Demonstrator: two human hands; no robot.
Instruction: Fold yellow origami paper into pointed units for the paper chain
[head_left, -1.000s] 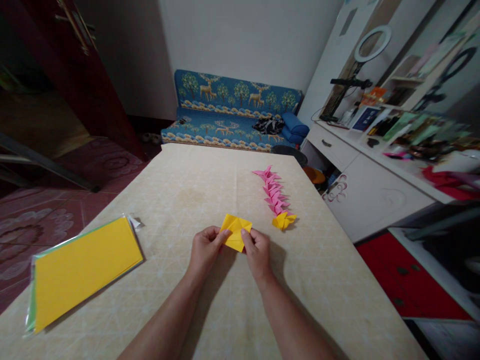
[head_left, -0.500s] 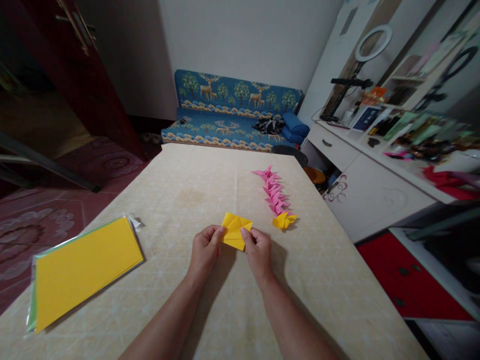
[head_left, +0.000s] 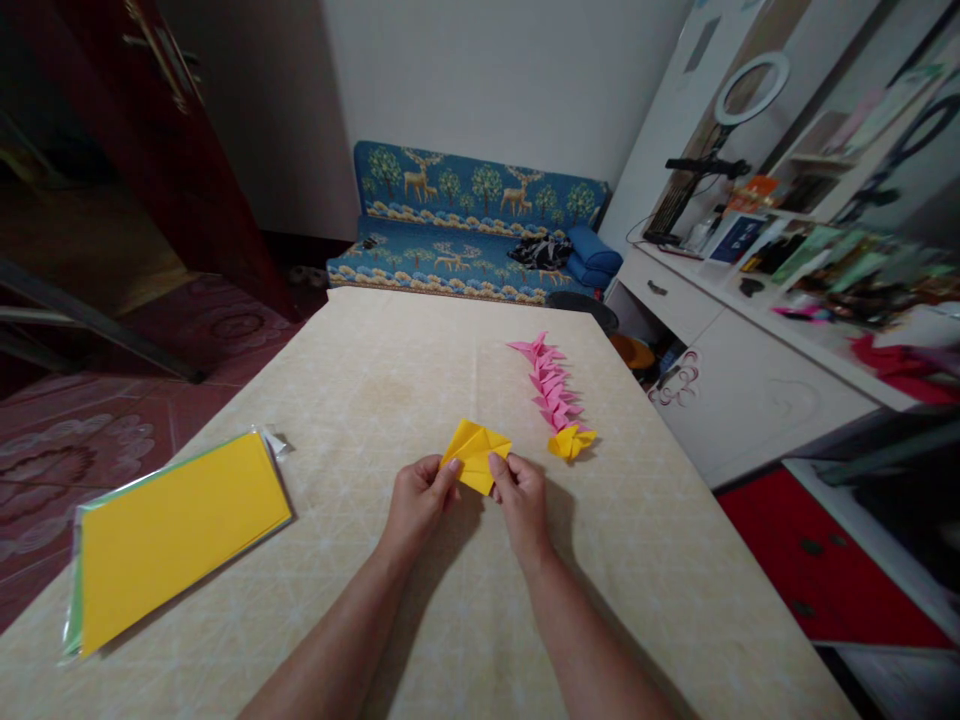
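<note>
Between my two hands is a small folded piece of yellow paper (head_left: 475, 456), creased, with overlapping flaps on its upper face. My left hand (head_left: 421, 497) pinches its lower left edge, thumb on top. On the right edge, my right hand (head_left: 520, 494) grips it the same way. The fingers beneath the paper are mostly hidden. Just beyond my right hand lies a yellow folded paper figure (head_left: 571, 443), at the near end of a row of several pink folded paper figures (head_left: 553, 385).
A stack of yellow paper sheets (head_left: 184, 530) in a clear sleeve lies at the left of the table (head_left: 360, 350). Behind the table stands a blue patterned sofa (head_left: 450, 235). A white cabinet (head_left: 712, 350) with clutter on top is at the right, a dark red door (head_left: 202, 170) at the left.
The folded yellow paper has turned slightly and moved a little up and right. My left hand has shifted its hold along the paper's lower left edge. The camera view has moved slightly.
</note>
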